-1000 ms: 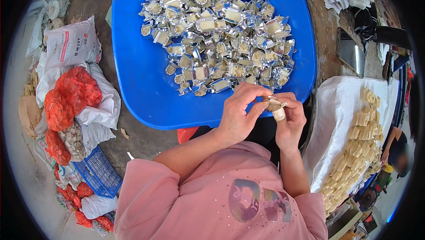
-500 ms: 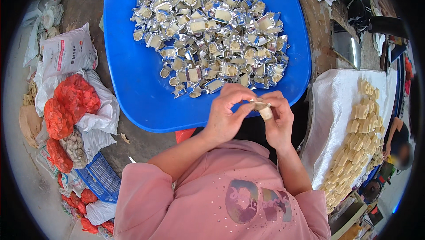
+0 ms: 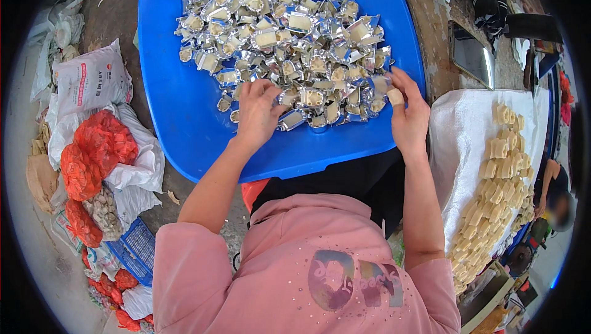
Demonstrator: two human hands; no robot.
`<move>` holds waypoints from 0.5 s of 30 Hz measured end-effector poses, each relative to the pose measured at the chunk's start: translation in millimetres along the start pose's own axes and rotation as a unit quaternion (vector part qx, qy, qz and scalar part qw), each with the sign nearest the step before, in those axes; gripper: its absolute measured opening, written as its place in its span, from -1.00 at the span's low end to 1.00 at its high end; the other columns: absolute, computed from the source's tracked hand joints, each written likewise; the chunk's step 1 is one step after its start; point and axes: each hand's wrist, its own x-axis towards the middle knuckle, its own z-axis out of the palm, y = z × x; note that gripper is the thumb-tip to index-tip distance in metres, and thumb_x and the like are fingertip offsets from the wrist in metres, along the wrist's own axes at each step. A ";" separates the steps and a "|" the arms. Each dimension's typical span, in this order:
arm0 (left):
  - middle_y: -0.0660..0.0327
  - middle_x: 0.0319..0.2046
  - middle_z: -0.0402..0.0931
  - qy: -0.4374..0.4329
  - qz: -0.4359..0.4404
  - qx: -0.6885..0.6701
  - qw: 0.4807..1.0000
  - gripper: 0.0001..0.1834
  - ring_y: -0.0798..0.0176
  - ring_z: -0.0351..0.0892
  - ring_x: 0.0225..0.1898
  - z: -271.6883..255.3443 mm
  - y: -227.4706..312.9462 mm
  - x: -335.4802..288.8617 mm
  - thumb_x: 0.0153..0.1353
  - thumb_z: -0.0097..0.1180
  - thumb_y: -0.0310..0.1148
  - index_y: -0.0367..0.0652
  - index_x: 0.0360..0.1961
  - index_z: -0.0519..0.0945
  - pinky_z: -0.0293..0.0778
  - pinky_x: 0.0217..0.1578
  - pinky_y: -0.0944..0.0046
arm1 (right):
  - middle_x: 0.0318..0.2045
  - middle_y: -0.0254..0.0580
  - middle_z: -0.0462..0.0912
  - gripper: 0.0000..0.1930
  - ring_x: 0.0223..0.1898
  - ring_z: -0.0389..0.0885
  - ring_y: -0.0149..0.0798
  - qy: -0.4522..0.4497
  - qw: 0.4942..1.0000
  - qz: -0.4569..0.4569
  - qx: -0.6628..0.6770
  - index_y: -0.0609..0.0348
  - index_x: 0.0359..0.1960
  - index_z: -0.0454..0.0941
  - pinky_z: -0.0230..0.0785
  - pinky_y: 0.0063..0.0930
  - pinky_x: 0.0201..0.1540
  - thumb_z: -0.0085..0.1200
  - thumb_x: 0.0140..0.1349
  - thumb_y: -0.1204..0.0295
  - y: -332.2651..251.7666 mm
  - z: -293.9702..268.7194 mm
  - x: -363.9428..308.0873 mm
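Bags of red plastic (image 3: 83, 168), a white printed sack (image 3: 92, 78) and a blue plastic crate (image 3: 138, 248) lie to the left of the blue plastic tub (image 3: 175, 103). Over the near part of this tub is the left hand (image 3: 257, 112), with its fingers bent at the silver-and-cream moulded parts (image 3: 298, 23); I cannot tell whether it grips one. These parts are heaped in the tub, from its middle to its far side. Inside the tub's right side is the right hand (image 3: 411, 112), thumb and fingers apart, next to the heap; a beige wrap (image 3: 396, 96) covers its thumb tip. To the right of the tub come a white sheet (image 3: 452, 131), then a dark-screened phone (image 3: 473, 56), and farther right cream-coloured pieces (image 3: 492, 201), which are spread upon the sheet.
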 end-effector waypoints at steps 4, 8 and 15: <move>0.10 -0.24 0.51 0.060 -0.057 -0.187 0.979 -0.67 0.13 0.47 -0.21 -10.7 -5.4 1.2 -0.01 0.23 -0.50 -0.26 -0.15 0.56 0.42 -0.17 0.21 | -0.15 -0.05 0.57 -0.53 -0.10 0.54 -0.01 0.031 0.998 -0.016 -0.048 0.15 0.05 0.44 0.41 -0.25 -0.08 -0.01 0.06 0.75 -1.2 -0.6 2.7; 0.29 -0.36 0.52 -0.071 -0.096 -0.479 0.870 -0.65 0.44 0.47 -0.39 -48.3 27.8 -1.9 0.26 -0.04 -0.49 -0.28 0.08 0.46 0.40 -0.33 0.45 | -0.19 -0.08 0.58 -0.59 -0.18 0.53 -0.07 -0.015 0.999 -0.035 0.022 0.17 -0.02 0.49 0.39 -0.31 -0.08 0.06 0.04 0.71 -16.3 0.3 -11.4; 0.24 -0.17 0.56 -0.206 -0.016 -0.659 0.723 -0.53 0.45 0.47 -0.24 -49.7 62.5 -16.8 0.39 -0.11 -0.20 -0.23 0.23 0.37 0.39 -0.18 0.42 | -0.24 -0.20 0.58 -0.72 -0.21 0.50 -0.23 -0.142 0.927 -0.014 0.348 0.17 -0.14 0.56 0.35 -0.41 -0.13 0.21 0.07 0.55 -57.5 15.8 -45.7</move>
